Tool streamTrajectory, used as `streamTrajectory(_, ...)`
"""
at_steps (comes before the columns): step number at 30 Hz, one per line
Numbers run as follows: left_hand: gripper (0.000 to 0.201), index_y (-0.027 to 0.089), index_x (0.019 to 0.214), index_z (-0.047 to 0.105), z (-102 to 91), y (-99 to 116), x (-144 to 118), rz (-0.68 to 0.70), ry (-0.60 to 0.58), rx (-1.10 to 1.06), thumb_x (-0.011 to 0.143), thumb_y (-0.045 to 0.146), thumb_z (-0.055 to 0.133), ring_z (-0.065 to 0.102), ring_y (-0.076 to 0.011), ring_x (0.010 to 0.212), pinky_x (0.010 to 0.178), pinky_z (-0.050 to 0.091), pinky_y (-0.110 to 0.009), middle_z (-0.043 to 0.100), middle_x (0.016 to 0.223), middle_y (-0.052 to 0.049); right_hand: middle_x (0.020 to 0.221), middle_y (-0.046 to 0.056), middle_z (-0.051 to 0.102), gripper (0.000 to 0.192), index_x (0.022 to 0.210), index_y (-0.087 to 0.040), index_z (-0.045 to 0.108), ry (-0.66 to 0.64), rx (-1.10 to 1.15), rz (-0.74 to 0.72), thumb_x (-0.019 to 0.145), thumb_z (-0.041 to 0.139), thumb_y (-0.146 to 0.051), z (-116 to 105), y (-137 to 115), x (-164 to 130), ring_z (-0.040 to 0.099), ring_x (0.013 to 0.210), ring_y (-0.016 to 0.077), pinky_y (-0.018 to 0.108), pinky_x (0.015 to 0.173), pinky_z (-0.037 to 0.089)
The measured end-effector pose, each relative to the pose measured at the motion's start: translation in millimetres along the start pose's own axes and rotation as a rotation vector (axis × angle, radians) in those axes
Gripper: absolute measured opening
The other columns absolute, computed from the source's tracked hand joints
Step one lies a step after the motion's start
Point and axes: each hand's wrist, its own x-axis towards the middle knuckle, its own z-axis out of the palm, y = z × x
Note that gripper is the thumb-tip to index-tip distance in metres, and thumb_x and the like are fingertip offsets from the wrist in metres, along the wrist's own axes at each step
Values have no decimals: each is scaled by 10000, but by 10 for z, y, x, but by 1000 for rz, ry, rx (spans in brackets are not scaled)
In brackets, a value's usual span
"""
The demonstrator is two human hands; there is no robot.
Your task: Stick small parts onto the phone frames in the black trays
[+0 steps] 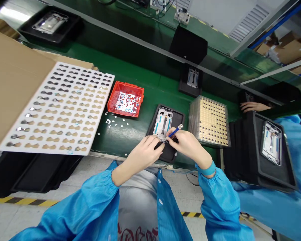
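A white parts tray (57, 107) with rows of small pieces overhangs the near left edge of the green bench (130, 75). Just right of it sits a red bin (126, 99) of silvery scraps. At the bench's near edge, a black holder (177, 117) carries a white phone frame (163, 122). The left hand (145, 152) curls onto the frame's near end, fingertips pressing it. The right hand (187, 144) is closed around a blue pen tool (175, 131), tip at the same end. Just right stands a stack of perforated trays (210, 121). Beyond it, a co-worker's hand (253, 106) rests at the bench's right end.
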Motion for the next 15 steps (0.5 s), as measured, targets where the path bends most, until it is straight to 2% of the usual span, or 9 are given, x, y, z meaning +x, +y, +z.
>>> streamTrajectory(7,315,120,1338,692,62,36,59,-8,-36,30,1045,214,626,649,-300,1062,940,520,-416,697,1141,-165,1008,101,821,32,1078,-218,686,11,-82,52,1060,660,-217,33,-34,-2,793,889,274,314,719,516)
streamTrajectory(15,433,131,1433,661,133,43,102,-55,-114,11,1033,295,688,636,-308,1075,972,477,-429,700,1153,-156,1001,78,828,46,1059,-233,727,33,87,46,1018,715,-217,53,56,-19,798,880,274,333,764,569)
